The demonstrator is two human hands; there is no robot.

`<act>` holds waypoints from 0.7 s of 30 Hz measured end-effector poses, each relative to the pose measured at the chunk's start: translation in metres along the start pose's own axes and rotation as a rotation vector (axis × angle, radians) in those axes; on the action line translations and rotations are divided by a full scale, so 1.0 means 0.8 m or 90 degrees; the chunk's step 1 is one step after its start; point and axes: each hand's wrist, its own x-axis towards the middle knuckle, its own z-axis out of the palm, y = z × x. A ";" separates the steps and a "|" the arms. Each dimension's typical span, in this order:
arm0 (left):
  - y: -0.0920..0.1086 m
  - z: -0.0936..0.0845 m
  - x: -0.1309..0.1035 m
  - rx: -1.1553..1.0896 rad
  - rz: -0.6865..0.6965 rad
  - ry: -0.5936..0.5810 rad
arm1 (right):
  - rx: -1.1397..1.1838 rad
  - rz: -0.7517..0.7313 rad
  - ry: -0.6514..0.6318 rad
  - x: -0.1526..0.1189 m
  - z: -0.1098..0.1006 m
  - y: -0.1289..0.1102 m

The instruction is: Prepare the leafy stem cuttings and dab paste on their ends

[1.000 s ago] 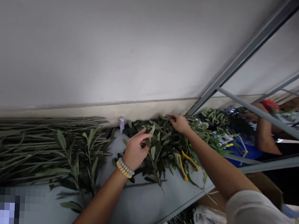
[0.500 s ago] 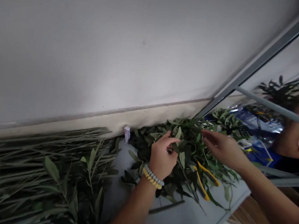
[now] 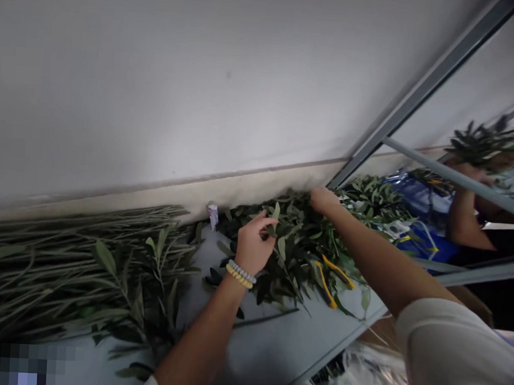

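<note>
My left hand (image 3: 255,245), with two beaded bracelets at the wrist, is at the left side of a heap of green leafy sprigs (image 3: 298,235). Its thumb and forefinger are curled round a leafy sprig (image 3: 276,212). Farther back, my right hand (image 3: 324,200) reaches to the rear of the heap beside the wall; its fingers are bent down into the leaves, and what they hold is hidden. Yellow-handled cutters (image 3: 332,282) lie on the front right of the heap.
Long cut stems (image 3: 85,264) cover the left of the grey table (image 3: 274,354). A small crumpled packet (image 3: 212,216) stands by the wall. Beyond a metal frame (image 3: 435,75), another person's arm (image 3: 465,212) holds foliage. Clear plastic (image 3: 368,376) lies below the table edge.
My right hand has moved back and left to the rear of the heap, and its fingers have closed. My left hand stays by the sprigs. The view has shifted a little.
</note>
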 end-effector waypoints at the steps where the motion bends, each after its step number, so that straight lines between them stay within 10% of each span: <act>1: -0.001 0.005 0.005 0.009 -0.008 -0.002 | 0.014 -0.006 0.001 -0.005 -0.005 0.003; 12: 0.020 -0.006 0.018 0.075 0.024 -0.024 | 0.426 -0.108 0.051 -0.045 -0.054 -0.005; 21: 0.031 -0.021 0.005 0.131 0.150 -0.056 | 0.952 -0.161 0.003 -0.176 0.035 -0.066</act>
